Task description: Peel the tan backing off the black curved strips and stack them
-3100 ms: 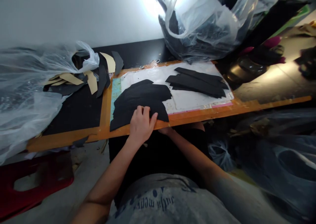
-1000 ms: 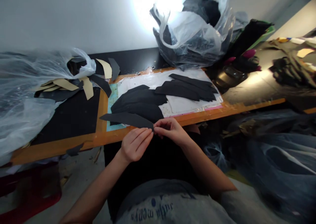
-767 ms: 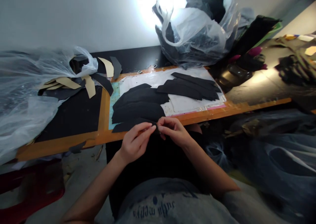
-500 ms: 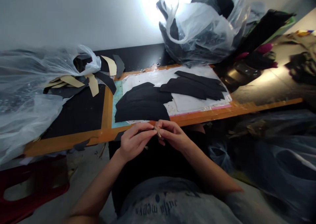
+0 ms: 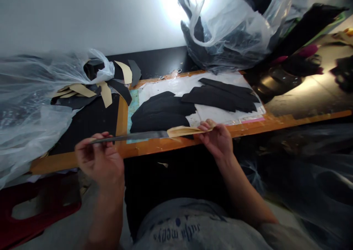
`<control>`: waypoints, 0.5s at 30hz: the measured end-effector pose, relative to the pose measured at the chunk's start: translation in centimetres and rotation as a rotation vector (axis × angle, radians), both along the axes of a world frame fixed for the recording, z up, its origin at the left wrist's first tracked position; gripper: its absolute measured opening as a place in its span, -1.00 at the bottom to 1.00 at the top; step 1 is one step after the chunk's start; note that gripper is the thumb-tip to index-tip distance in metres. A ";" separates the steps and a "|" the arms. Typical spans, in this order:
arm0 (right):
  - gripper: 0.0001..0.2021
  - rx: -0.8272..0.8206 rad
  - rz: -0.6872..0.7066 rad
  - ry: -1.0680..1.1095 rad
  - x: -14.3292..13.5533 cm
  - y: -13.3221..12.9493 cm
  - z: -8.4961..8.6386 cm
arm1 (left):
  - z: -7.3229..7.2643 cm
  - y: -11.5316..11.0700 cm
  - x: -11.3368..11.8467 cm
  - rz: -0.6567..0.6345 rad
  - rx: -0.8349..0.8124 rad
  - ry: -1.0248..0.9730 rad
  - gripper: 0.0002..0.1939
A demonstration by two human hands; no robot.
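My left hand (image 5: 102, 156) pinches the left end of a dark strip (image 5: 140, 135), which is stretched out level above the table's front edge. At its right end a tan strip (image 5: 183, 131) peels or folds away, and my right hand (image 5: 217, 139) grips the far end of that tan strip. The two strips meet near the middle between my hands. Just behind them lies a pile of black cut pieces (image 5: 162, 112), and a second fan of black pieces (image 5: 220, 95) rests on the white sheet (image 5: 211, 114).
Tan pieces (image 5: 106, 95) and dark ones spill from a clear plastic bag (image 5: 33, 95) at the left. A filled plastic bag (image 5: 234, 33) stands at the back. The table's taped front edge (image 5: 154, 147) runs across. A red stool (image 5: 46, 206) is at lower left.
My hands have moved from close together to wide apart. The dark strip and tan strip are now spread between them. The view has shifted slightly.
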State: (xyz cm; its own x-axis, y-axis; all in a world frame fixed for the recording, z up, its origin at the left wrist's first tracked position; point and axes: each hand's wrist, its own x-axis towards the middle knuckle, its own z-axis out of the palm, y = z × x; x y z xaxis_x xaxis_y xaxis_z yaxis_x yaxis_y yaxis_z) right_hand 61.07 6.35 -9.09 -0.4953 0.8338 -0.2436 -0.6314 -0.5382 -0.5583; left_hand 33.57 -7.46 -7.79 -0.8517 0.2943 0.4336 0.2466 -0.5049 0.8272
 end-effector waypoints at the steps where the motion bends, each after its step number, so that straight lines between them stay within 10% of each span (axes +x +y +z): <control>1: -0.75 0.037 -0.020 -0.024 0.5 0.4 0.1 | 0.4 -0.1 -0.7 0.012 0.015 -0.020 -0.68; 8: -0.79 0.433 0.036 -0.683 2.1 0.4 1.1 | 2.1 0.5 -1.9 -0.003 -0.129 0.085 -0.78; 15: -0.81 1.056 0.230 -0.809 -2.1 -2.4 4.2 | 2.9 1.7 2.6 -0.664 -0.591 0.712 -0.63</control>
State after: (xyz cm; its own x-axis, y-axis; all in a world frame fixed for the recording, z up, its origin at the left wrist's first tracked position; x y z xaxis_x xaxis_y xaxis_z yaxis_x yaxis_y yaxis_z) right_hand 58.94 3.94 -4.87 -0.6717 0.7211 0.1700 0.1145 0.3277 -0.9378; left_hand 36.16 -5.79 -4.89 -0.0670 0.9142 0.3997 0.5849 -0.2886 0.7580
